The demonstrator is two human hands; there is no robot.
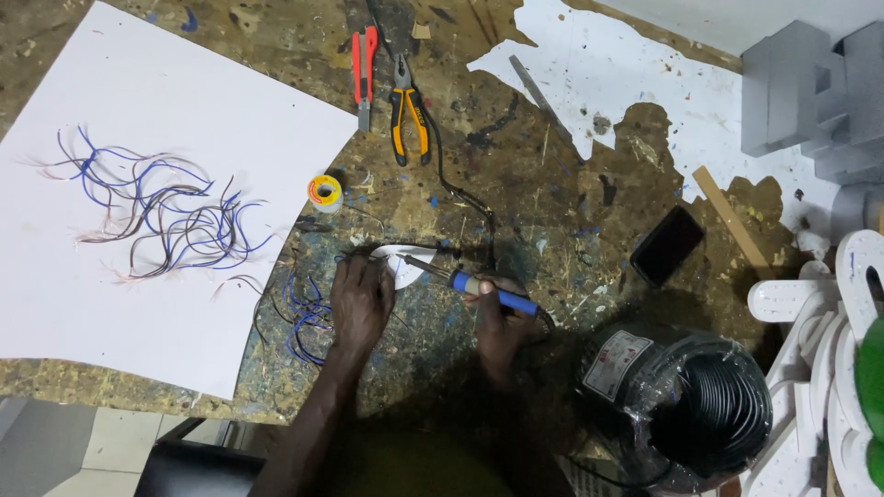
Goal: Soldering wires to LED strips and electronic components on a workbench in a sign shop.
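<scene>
On the paint-spattered workbench (552, 212), the largest item noted was a white sheet (138, 92) covering the left portion, with a loose tangle of blue and dark cut wires (166, 212) lying on it. Next in size, a coil of black cable (681, 405) wrapped in clear film sat at the lower right corner, near the person's right forearm. Grey foam blocks (810, 83) stood at the upper right, and white cut-out shapes (810, 304) were stacked along the right edge. A dark phone (667, 245) lay face down between the blocks and the hands.

At the centre of the bench, the right hand (502, 322) was clamped around the blue handle of a soldering iron (460, 281), fingers wrapped together on the grip. The iron's metal tip pointed left and rested on a small white piece (405, 262) lying flat on the bench. The left hand (361, 299) lay palm down just beside that white piece, fingertips pressed to its left edge; whether they pinched a wire there could not be determined. A second small bundle of blue wires (304, 322) lay at the sheet's edge, touching the left wrist.

Further up the bench, well apart from both hands, lay yellow-handled pliers (408, 110) and a red-handled cutter (365, 74), side by side. The smallest item, a spool of solder (324, 192), stood at the sheet's right edge.
</scene>
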